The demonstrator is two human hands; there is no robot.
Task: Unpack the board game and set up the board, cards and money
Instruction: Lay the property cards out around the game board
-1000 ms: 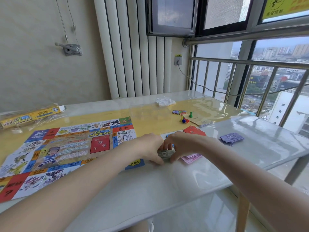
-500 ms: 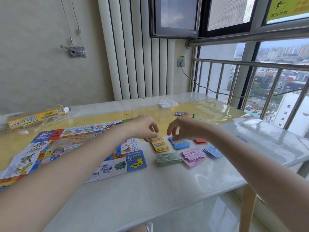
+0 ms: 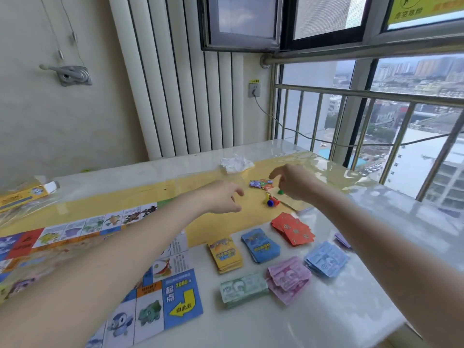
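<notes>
1. The board [image 3: 100,247] has a blue corner square [image 3: 182,301] at its near right corner. It reads "起点" in white, "2000" in yellow above, and "由此去" on a yellow arrow.
2. The yellow window sign [image 3: 424,7], far above the board's right side, shows "高空坠物".
3. Print on the card and money stacks right of the board is too blurred to read.

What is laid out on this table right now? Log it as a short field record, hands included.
board: game board unfolded flat, left part of the table
card stacks: yellow stack, blue stack, red stack fanned loosely
money: green notes, pink notes, light blue notes
pieces: small pawns on the yellow mat beyond the cards
left hand: empty, fingers loosely curled, above the mat
right hand: empty, reaching over the pawns
</notes>
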